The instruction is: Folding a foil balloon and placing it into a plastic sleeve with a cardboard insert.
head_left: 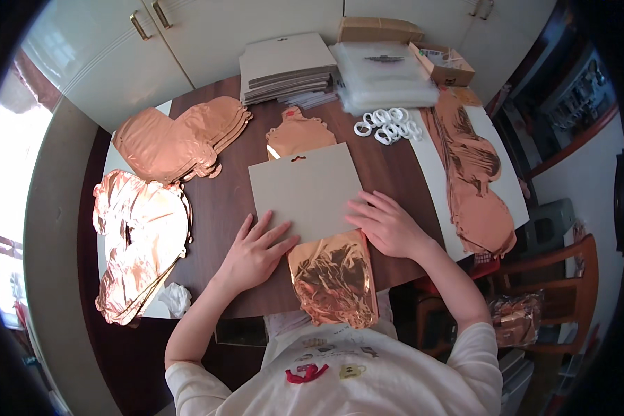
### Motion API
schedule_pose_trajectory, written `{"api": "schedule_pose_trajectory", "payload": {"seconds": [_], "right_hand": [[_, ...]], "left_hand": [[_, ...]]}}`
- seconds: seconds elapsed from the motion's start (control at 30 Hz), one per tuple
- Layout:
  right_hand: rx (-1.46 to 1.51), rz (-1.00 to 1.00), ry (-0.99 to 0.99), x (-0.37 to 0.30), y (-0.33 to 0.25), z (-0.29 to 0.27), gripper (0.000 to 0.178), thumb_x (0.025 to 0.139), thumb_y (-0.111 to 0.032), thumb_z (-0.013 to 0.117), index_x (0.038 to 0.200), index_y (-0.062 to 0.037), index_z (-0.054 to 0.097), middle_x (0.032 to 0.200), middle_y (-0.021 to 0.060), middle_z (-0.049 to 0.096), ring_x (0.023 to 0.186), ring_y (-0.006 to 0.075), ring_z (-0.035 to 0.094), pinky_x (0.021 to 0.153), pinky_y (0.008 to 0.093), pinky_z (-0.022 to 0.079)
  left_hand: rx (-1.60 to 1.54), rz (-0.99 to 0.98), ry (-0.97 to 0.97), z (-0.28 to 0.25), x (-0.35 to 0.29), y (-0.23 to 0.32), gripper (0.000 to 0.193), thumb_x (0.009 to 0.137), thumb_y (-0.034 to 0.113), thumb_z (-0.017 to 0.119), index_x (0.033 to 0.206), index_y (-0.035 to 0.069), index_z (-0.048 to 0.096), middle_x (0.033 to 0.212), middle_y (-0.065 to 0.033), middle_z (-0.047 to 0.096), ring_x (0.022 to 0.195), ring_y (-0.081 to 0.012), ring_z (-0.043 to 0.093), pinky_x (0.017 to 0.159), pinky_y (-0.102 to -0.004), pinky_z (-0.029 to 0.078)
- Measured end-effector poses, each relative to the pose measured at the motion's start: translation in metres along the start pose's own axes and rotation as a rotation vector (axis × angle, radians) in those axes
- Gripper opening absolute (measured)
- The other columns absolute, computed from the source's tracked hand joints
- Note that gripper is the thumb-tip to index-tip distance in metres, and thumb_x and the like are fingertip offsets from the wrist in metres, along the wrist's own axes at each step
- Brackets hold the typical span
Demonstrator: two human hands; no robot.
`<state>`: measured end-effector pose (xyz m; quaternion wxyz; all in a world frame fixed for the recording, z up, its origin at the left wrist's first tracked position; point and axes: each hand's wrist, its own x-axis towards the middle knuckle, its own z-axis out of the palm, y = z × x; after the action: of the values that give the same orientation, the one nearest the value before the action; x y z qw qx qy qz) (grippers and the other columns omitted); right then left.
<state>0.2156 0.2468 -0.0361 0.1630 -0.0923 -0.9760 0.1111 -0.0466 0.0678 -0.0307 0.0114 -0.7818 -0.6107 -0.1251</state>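
Cardboard (306,188) over foil (331,279), left hand (255,255), right hand (388,225)

"Can you read anything from where you're standing?"

"Not a word. There's a short band of dark print (384,59) on the clear plastic bags (385,87) at the back of the table (218,208), but it's too small for me."

"And the little open box (457,74) next to them?"

"A dark mark (449,78) on its front wall. Whether it's a letter or a sign, I can't tell."

"What about the white shirt (402,381)?"

"Tiny lines that look like lettering (334,353), in among the little printed pictures (317,342). The yellowish patch (352,372) carries a small dark mark too. I can't make out any of it."
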Motion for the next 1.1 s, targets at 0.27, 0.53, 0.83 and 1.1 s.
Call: {"api": "schedule_pose_trajectory", "payload": {"seconds": [0.27,0.53,0.83,1.1], "right_hand": [[0.031,0.147,-0.001,-0.008,-0.008,0.000,0.054,0.083,-0.023,0.061,0.132,-0.0086,0.047,0.143,0.0140,0.037,0.131,0.0322,0.036,0.109,0.0473,0.027],[0.009,0.100,0.009,-0.008,-0.006,0.000,0.041,0.084,-0.021,0.061,0.124,-0.0145,0.056,0.137,0.0076,0.047,0.129,0.0282,0.040,0.109,0.0472,0.028],[0.069,0.051,-0.009,-0.010,-0.007,0.001,0.030,0.083,-0.011,0.059,0.113,-0.0132,0.065,0.123,0.0053,0.060,0.122,0.0242,0.051,0.107,0.0465,0.033],[0.126,0.018,-0.069,-0.015,-0.012,0.001,0.028,0.086,-0.014,0.056,0.113,-0.0133,0.064,0.126,0.0044,0.058,0.124,0.0231,0.049,0.106,0.0438,0.035]], "left_hand": [[-0.096,0.074,-0.162,-0.008,0.006,-0.013,0.051,0.077,0.009,0.057,0.125,0.026,0.058,0.138,-0.0048,0.047,0.133,-0.0316,0.036,0.109,-0.0531,0.027],[-0.083,0.094,-0.125,-0.006,0.008,-0.010,0.051,0.077,0.010,0.057,0.125,0.026,0.058,0.137,-0.0051,0.048,0.133,-0.0296,0.037,0.108,-0.0499,0.030],[-0.085,0.085,-0.059,-0.006,0.006,-0.003,0.039,0.084,0.030,0.060,0.123,0.024,0.059,0.133,-0.0047,0.050,0.127,-0.0271,0.042,0.104,-0.0476,0.032],[-0.049,0.029,-0.135,-0.013,-0.019,0.020,0.048,0.087,0.047,0.054,0.129,0.023,0.054,0.137,-0.0063,0.047,0.130,-0.0284,0.039,0.106,-0.0479,0.029]]}}
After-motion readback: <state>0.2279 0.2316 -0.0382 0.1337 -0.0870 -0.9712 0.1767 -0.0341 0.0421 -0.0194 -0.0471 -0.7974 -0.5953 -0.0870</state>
